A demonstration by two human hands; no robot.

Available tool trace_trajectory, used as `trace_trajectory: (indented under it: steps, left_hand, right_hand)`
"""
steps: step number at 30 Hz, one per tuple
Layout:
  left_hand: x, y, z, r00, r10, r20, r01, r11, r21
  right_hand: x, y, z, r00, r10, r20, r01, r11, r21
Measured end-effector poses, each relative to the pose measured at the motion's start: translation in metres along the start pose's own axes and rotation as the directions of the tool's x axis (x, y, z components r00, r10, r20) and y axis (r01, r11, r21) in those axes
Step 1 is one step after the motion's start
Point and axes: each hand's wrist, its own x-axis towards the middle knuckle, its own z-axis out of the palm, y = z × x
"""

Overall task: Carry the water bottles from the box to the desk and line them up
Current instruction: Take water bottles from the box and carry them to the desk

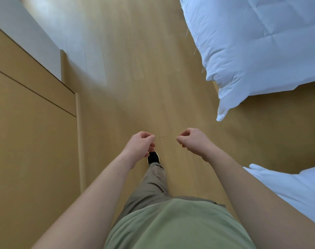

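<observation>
Along the left runs a tan wooden cabinet front, with a pale wall beyond it at the far left, and the wood floor stretches ahead down the middle. The left hand hangs out in front of the body with its fingers loosely curled and holding nothing; just below it a black shoe is stepping forward under a khaki trouser leg. To its right, a little apart, the right hand is likewise loosely curled and empty. Further right lies a white duvet on a bed, with a second white bedding corner near the right edge. No water bottle, box or table is in view, so where they stand cannot be told from here. With both hands free and a foot mid-stride, the step in hand looks like walking between stations, probably toward the box to fetch bottles, though it could be a return leg. The next move would call for reaching the box, bending to it, and closing each hand round a bottle.
</observation>
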Motion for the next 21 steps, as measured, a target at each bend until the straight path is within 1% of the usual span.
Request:
trace_trajectory:
  steps: [4,10,15,21]
  left_hand:
    - [0.052,0.05,-0.026,1.0,-0.008,0.028,0.007,0.999,0.046]
    - [0.119,0.124,-0.065,0.999,0.034,0.024,-0.036,0.997,0.073]
    - [0.169,0.179,-0.081,0.999,0.043,0.009,-0.043,0.997,0.067]
    - [0.241,0.262,-0.09,0.997,0.074,0.01,-0.075,0.994,0.077]
  right_hand:
    - [0.051,-0.051,-0.02,0.999,0.037,-0.009,-0.037,0.999,0.023]
    - [0.117,-0.119,-0.045,0.999,0.025,-0.024,-0.023,0.997,0.072]
    - [0.17,-0.162,-0.074,0.999,0.014,-0.043,-0.011,0.997,0.075]
    - [0.256,-0.218,-0.132,0.999,0.011,-0.037,-0.008,0.997,0.081]
